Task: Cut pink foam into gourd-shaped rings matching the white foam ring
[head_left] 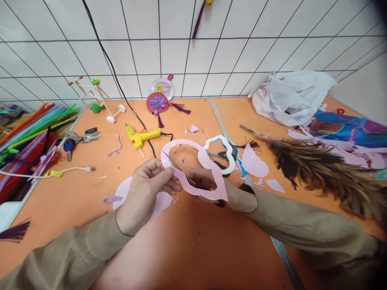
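Observation:
My left hand (148,187) pinches the near left edge of a pink paper ring (193,147) shaped like a cloud and holds it above the orange table (193,241). Behind the ring, my right hand (205,181) is closed on a pair of black-handled scissors (181,169). Their blades point up and left through the ring's opening. A pink paper offcut (121,191) lies under my left hand.
A white cloud-shaped frame (231,155) lies on another pair of scissors just beyond. A yellow glue gun (142,137), keys (81,139), a white cable (45,173), pipe cleaners (27,133), a feather duster (317,165), a plastic bag (290,94) and pink scraps (254,163) surround them.

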### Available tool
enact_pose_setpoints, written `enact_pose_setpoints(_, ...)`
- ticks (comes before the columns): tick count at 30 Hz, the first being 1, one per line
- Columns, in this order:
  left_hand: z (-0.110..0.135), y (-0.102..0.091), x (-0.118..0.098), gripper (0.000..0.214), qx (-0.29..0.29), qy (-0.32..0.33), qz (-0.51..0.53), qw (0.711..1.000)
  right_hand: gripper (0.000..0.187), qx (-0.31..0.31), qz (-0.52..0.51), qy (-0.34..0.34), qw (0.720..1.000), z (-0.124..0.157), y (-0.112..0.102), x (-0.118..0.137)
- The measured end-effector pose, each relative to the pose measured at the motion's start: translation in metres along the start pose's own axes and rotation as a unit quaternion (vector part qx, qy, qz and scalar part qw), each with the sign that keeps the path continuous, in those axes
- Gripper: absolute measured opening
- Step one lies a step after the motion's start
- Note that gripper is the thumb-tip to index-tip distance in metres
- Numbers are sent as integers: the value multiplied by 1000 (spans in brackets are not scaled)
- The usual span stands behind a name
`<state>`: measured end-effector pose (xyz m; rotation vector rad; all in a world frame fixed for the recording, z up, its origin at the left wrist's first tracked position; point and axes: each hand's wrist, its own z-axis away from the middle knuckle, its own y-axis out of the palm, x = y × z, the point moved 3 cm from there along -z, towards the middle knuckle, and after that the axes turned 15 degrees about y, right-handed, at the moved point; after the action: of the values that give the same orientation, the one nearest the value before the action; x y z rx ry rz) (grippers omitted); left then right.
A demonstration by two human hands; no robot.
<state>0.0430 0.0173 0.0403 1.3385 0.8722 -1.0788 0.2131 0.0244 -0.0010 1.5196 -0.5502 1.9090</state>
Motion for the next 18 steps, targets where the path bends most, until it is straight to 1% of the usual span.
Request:
enact_pose_setpoints(3,0,-1,0,22,3,4,-14,1000,22,-9,1,-6,1000,1,0,3)
enact_pose_setpoints(8,-1,-1,-1,20,14,4,-28,999,13,-7,10,-25,1000,0,1,4)
enact_pose_setpoints(14,-2,-1,0,17,16,-5,-27,999,12,-4,-8,-15,1000,-1,1,3)
enact_pose_setpoints(18,-1,0,1,15,20,-11,-22,999,12,-9,25,-19,999,-1,1,2)
